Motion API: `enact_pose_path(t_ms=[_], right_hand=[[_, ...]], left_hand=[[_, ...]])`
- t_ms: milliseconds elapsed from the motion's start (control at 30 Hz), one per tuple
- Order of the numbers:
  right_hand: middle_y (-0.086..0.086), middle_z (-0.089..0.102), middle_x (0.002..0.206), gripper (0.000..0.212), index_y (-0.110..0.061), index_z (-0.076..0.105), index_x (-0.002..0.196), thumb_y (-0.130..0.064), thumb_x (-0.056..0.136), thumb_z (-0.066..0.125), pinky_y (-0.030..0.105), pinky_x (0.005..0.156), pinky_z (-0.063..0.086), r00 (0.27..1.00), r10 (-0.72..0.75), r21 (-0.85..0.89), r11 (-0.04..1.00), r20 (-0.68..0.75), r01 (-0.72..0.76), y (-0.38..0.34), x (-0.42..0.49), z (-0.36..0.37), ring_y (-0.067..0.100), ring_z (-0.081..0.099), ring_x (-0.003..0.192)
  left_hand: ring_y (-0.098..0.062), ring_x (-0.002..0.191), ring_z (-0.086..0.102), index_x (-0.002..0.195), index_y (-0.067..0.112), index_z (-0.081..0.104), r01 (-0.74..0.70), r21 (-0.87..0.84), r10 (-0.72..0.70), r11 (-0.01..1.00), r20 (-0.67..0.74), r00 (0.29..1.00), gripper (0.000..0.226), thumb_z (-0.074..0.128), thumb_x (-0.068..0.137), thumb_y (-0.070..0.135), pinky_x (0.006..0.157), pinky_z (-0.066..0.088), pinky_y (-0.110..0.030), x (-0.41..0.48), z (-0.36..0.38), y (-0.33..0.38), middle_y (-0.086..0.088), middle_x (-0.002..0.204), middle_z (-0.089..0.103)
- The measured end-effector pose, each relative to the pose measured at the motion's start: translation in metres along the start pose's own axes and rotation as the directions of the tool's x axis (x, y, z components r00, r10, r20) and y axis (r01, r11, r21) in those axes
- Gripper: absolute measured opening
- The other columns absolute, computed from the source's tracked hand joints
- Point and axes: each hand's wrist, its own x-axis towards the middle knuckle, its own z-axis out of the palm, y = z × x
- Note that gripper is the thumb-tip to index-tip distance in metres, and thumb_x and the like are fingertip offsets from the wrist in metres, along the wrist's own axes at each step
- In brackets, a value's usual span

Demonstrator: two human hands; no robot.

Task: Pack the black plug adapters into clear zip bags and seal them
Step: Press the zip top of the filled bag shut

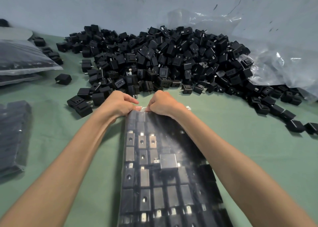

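A clear zip bag filled with rows of black plug adapters lies lengthwise in front of me on the green table. My left hand and my right hand both pinch the bag's far top edge, close together, fingers curled over the zip strip. Just beyond my hands spreads a big heap of loose black plug adapters.
Filled bags are stacked at the far left, and another filled bag lies at the left edge. A large crumpled clear plastic sheet sits at the right, against the grey wall. Stray adapters trail along the right side of the green table.
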Motion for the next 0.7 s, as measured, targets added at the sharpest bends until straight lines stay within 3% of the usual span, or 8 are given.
enact_pose_path(t_ms=[67, 133, 200, 300, 467, 600, 700], right_hand=[[0.001, 0.071, 0.096, 0.02, -0.012, 0.076, 0.096, -0.027, 0.082, 0.074, 0.023, 0.076, 0.045, 1.0, -0.023, 0.057, 0.998, -0.004, 0.023, 0.003, -0.002, -0.01, 0.016, 0.06, 0.096], [-0.009, 0.063, 0.091, 0.023, -0.022, 0.074, 0.101, -0.037, 0.084, 0.071, 0.019, 0.071, 0.04, 0.993, -0.034, 0.001, 0.999, 0.113, 0.034, 0.011, -0.008, -0.028, 0.008, 0.056, 0.085], [-0.014, 0.06, 0.097, 0.019, -0.029, 0.071, 0.101, -0.041, 0.087, 0.066, 0.022, 0.083, 0.042, 0.973, 0.01, -0.055, 0.998, 0.23, 0.002, 0.024, -0.012, -0.044, 0.008, 0.055, 0.09], [-0.013, 0.065, 0.094, 0.009, -0.033, 0.07, 0.082, -0.041, 0.085, 0.068, 0.029, 0.093, 0.046, 0.961, 0.066, 0.045, 0.996, 0.27, -0.081, 0.04, -0.017, -0.052, 0.01, 0.059, 0.094], [-0.006, 0.065, 0.082, 0.011, -0.024, 0.07, 0.083, -0.031, 0.089, 0.066, 0.028, 0.072, 0.046, 0.969, 0.116, 0.027, 0.992, 0.216, -0.125, 0.046, -0.016, -0.05, 0.015, 0.055, 0.081], [-0.006, 0.062, 0.085, 0.019, -0.012, 0.071, 0.106, -0.022, 0.095, 0.059, 0.027, 0.07, 0.043, 0.976, 0.113, -0.054, 0.993, 0.184, -0.105, 0.039, -0.019, -0.046, 0.016, 0.056, 0.083], [0.007, 0.068, 0.104, 0.025, -0.005, 0.068, 0.112, -0.018, 0.096, 0.054, 0.03, 0.074, 0.046, 0.974, 0.15, -0.112, 0.985, 0.17, -0.132, 0.035, -0.021, -0.044, 0.022, 0.059, 0.09]], left_hand=[[-0.007, 0.07, 0.057, 0.072, 0.025, 0.066, 0.01, -0.019, -0.01, 1.0, -0.003, 1.0, 0.019, 0.083, 0.071, 0.018, 0.061, 0.041, -0.018, 0.001, -0.001, -0.001, 0.004, 0.074, 0.064], [-0.008, 0.074, 0.058, 0.074, 0.023, 0.067, 0.014, -0.04, -0.013, 0.999, 0.008, 1.0, 0.018, 0.084, 0.071, 0.018, 0.061, 0.043, -0.018, 0.002, -0.002, -0.003, 0.003, 0.079, 0.065], [-0.009, 0.073, 0.06, 0.076, 0.018, 0.068, 0.02, -0.091, -0.018, 0.996, 0.032, 0.999, 0.018, 0.084, 0.069, 0.016, 0.057, 0.046, -0.017, 0.002, -0.004, -0.005, 0.0, 0.081, 0.067], [-0.013, 0.072, 0.063, 0.079, 0.013, 0.069, 0.036, -0.157, -0.022, 0.987, 0.089, 0.996, 0.018, 0.082, 0.068, 0.013, 0.055, 0.047, -0.018, 0.003, -0.007, -0.007, -0.005, 0.082, 0.068], [-0.012, 0.077, 0.065, 0.083, 0.011, 0.073, 0.038, -0.144, -0.008, 0.989, 0.201, 0.98, 0.02, 0.08, 0.065, 0.018, 0.064, 0.05, -0.021, 0.001, -0.012, -0.007, -0.004, 0.084, 0.071], [-0.008, 0.081, 0.057, 0.082, 0.025, 0.076, -0.031, 0.086, 0.006, 0.996, 0.281, 0.96, 0.006, 0.076, 0.077, 0.029, 0.067, 0.043, -0.022, -0.001, -0.018, 0.003, 0.005, 0.088, 0.067], [-0.003, 0.083, 0.052, 0.072, 0.035, 0.074, -0.14, 0.308, 0.031, 0.941, 0.333, 0.943, 0.015, 0.074, 0.075, 0.05, 0.078, 0.041, -0.03, 0.0, -0.01, 0.023, 0.017, 0.084, 0.062]])
